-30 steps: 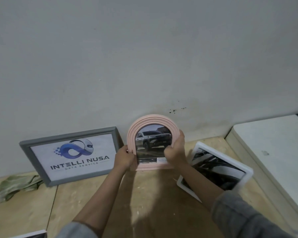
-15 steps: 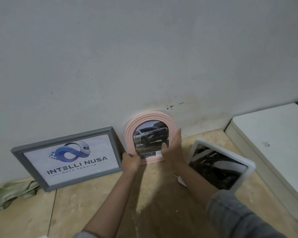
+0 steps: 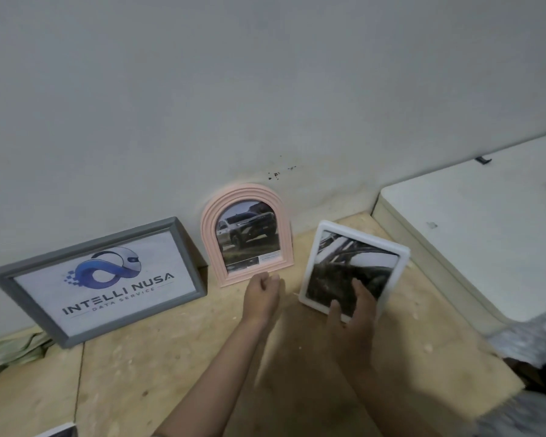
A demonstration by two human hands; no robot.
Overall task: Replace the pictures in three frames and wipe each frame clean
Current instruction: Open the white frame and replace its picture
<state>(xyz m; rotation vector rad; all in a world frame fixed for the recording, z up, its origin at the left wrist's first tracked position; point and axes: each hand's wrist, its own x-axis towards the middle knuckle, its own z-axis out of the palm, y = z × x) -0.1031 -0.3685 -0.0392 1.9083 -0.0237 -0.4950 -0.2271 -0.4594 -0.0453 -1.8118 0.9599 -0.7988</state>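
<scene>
Plywood (image 3: 202,367) runs under your arms, pale and scuffed, meeting a plain grey-white wall (image 3: 265,89) that carries a cluster of dark specks (image 3: 276,175) just above the middle frame. At three o'clock a white tabletop (image 3: 473,234) butts against the board's edge. Down at nine o'clock a crumpled green cloth (image 3: 10,354) lies on the board, partly tucked behind the grey frame (image 3: 183,247), which leans back on the wall showing the INTELLI NUSA logo.

At twelve o'clock from your left hand (image 3: 260,298) the pink arched frame (image 3: 249,192) stands propped against the wall with a picture of a car in it. That hand sits just below the frame's bottom edge, fingers loosely curled, nothing in them; you can't tell whether the knuckles touch the frame or hang a hair short.

Your right hand (image 3: 352,313) is on the white frame (image 3: 316,257), at one o'clock from the left hand and at four o'clock from the pink one. Fingers lie spread over the dark picture in it, and the near bottom edge is hidden under your palm, so whether the thumb wraps beneath cannot be told. The frame tilts up toward you, its far edge near the wall, apart from the pink frame.

At seven o'clock a corner of another picture (image 3: 60,432) pokes in from the bottom edge.
</scene>
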